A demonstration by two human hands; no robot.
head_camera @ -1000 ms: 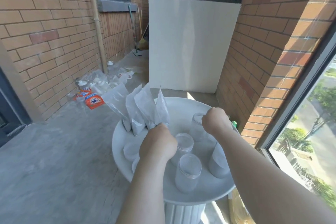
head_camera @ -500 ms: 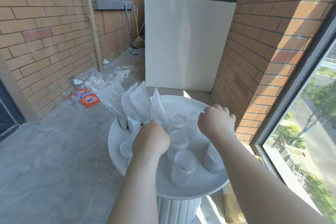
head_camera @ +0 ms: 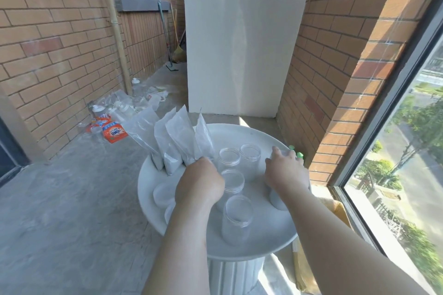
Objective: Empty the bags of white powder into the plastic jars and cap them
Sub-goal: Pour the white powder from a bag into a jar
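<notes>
Left hand (head_camera: 200,184) is curled tight around the bottoms of four bags of white powder (head_camera: 173,134), which fan up and away from it. Right hand (head_camera: 286,172) reaches over a greyish object (head_camera: 275,199) under its wrist, fingers mostly stretched out, but honestly can't tell if it's gripping anything. Four open plastic jars (head_camera: 237,213) stand between the hands on the round white table (head_camera: 251,133). White lids (head_camera: 163,195) lie just left of the left hand.

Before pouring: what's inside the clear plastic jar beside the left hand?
The clear plastic jar is uncapped and looks empty; the left hand covers its left side.
</notes>
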